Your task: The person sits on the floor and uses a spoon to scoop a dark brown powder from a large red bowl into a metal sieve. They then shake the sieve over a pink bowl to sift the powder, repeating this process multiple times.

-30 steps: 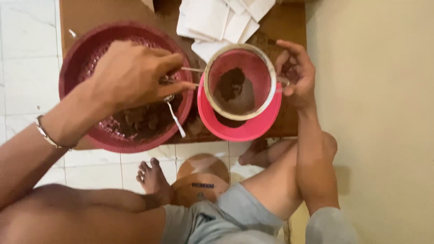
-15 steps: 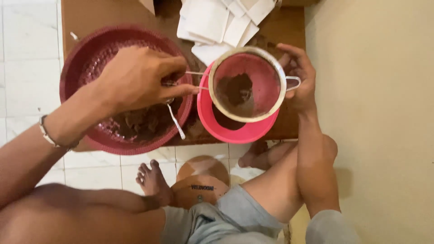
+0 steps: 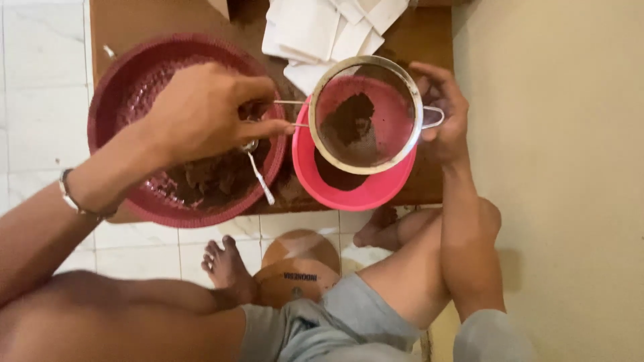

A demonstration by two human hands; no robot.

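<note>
Sieve (image 3: 365, 114): metal, round, brown powder in the mesh, held just above a pink bowl (image 3: 355, 191) on the wooden surface (image 3: 134, 20). Left hand (image 3: 204, 114): fingers closed around the sieve's wire handle. Right hand (image 3: 443, 114): fingers curled on the far rim. Red basket (image 3: 114, 100) with brown lumps and spoon (image 3: 258, 177) beside; white paper packets (image 3: 315, 30) behind

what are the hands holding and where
The left hand grips the metal sieve by its wire handle; the right hand steadies its far rim at the small loop.
</note>
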